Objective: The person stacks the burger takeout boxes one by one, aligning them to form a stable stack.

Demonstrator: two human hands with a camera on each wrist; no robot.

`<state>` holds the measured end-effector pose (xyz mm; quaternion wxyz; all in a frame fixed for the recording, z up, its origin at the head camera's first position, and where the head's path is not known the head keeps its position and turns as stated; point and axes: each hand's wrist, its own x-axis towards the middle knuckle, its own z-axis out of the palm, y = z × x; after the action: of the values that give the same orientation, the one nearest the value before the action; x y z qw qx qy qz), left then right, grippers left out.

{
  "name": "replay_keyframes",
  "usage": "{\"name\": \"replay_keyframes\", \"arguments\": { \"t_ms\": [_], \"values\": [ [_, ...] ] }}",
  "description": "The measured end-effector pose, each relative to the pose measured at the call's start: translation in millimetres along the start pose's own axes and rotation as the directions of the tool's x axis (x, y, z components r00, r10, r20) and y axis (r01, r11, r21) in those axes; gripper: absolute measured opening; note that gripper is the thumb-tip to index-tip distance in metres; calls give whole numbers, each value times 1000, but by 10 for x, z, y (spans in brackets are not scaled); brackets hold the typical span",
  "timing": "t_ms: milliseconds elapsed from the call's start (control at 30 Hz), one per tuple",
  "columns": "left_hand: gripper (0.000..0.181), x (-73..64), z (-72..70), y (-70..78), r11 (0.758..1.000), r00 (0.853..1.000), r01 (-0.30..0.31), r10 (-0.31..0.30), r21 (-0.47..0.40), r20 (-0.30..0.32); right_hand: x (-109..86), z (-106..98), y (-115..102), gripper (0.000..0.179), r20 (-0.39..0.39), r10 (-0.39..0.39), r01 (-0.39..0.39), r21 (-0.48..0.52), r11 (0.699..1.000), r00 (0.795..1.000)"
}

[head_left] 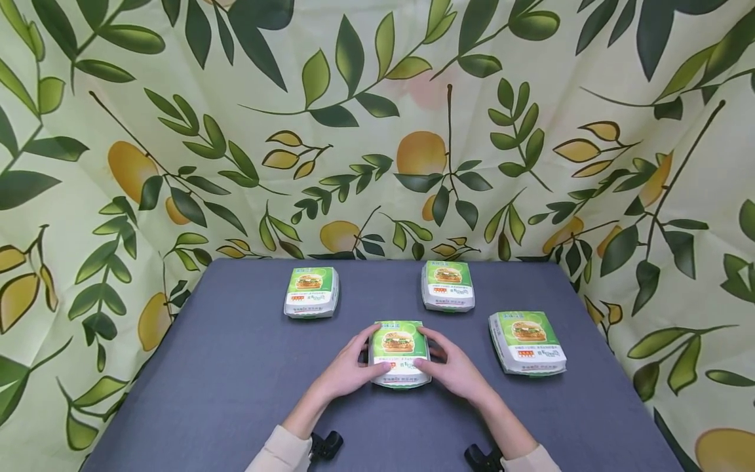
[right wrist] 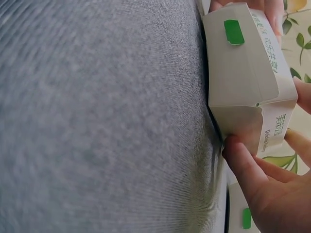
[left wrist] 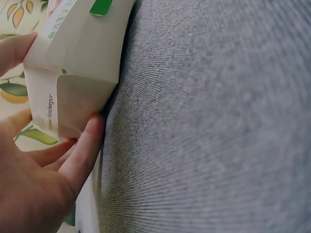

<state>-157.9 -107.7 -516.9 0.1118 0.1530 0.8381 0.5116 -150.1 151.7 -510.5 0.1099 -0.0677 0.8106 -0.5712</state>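
- While both hands flank it, the burger carton point(head_left: 398, 351) sits mid-counter on the near side; stiff folded card, bevelled sides, clipped corners.
- Left hand point(head_left: 349, 368): grip curled round the carton's left side, thumb on the near top.
- Right hand point(head_left: 451, 368): grip curled round the right side, thumb mirrored.
- Carton top: green panel, burger picture, white band; sides plain white, green tab point(right wrist: 234, 32) on one face.
- Counter point(head_left: 236, 400): grey-blue covering, finely ribbed weave in wrist views.
- Three matching boxes, same squat shape: far-left box point(head_left: 311, 293), far-right box point(head_left: 447, 287), nearer right box point(head_left: 527, 343); all apart from the held one.
- Backdrop point(head_left: 366, 190): creased pale fabric, leaf and fruit print.
- Sleeves point(head_left: 283, 452): cream cloth.
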Motion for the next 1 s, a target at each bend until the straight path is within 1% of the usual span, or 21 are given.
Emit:
{"name": "replay_keyframes", "arguments": {
  "t_ms": [100,267,367,500,600,733,833,1000],
  "values": [
    [81,1,7,-4,1000,1000,7,-7,-10,-6,3,-6,-9,68,6,5,-5,-4,1000,1000],
    [81,12,15,3,1000,1000,-2,2,-11,-11,-4,-27,-17,69,11,-18,18,-15,1000,1000],
    [81,26,15,-3,1000,1000,-2,2,-8,-14,-22,-45,-25,68,17,-51,52,-40,998,999],
    [81,28,13,-13,1000,1000,-6,6,-2,-14,-72,-80,-39,67,33,-97,98,-27,995,995],
    [81,15,9,-3,1000,1000,-8,8,0,-13,-124,-109,-38,66,31,-89,90,-27,996,996],
    [81,-8,12,21,1000,1000,-10,10,-3,-13,-201,-171,-56,66,22,-55,57,-75,996,998],
    [81,-15,13,36,1000,1000,-11,11,-13,-13,-257,-245,-103,65,17,-45,46,-100,994,999],
    [81,-13,14,37,1000,1000,-13,13,-12,-14,-340,-387,-168,63,3,-64,64,-140,988,998]
  ]
}}
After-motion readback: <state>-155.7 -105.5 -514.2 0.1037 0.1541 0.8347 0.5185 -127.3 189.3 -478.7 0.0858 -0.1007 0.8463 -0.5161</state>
